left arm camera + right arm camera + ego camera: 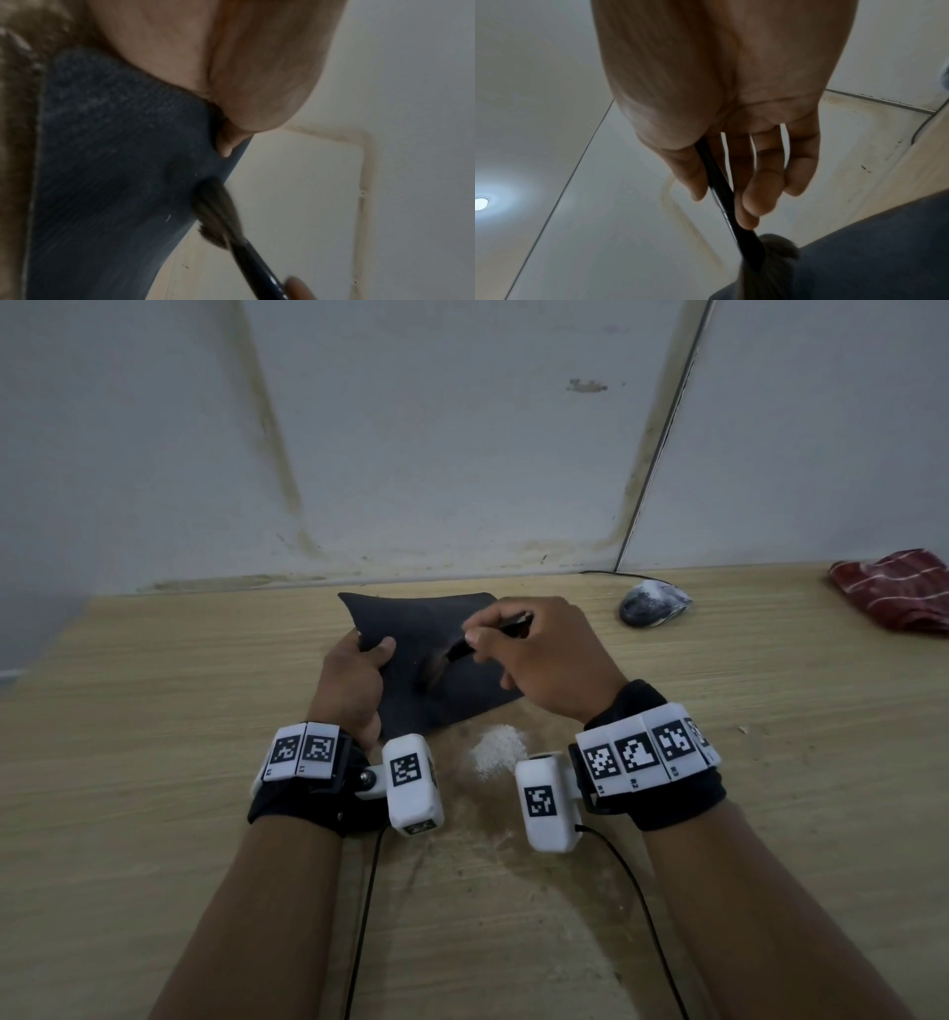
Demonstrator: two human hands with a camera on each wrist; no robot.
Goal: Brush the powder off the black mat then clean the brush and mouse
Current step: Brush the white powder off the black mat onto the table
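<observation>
The black mat [421,629] is lifted and bent above the wooden table [154,721], its near corner pointing down. My left hand [359,660] grips its left edge, thumb on top. My right hand [529,649] pinches a black-handled brush [459,649] whose soft bristles press on the mat's middle. The left wrist view shows the bristles [218,211] against the mat [107,162]. In the right wrist view the fingers hold the handle [721,190] above the mat [872,259]. A small heap of white powder [497,748] lies on the table below the mat. The powder-dusted mouse [653,605] sits far right.
A red striped cloth [896,595] lies at the table's far right corner. The mouse cable runs back to the wall [462,428], which stands right behind the table. Powder smears streak the wood in front of the heap.
</observation>
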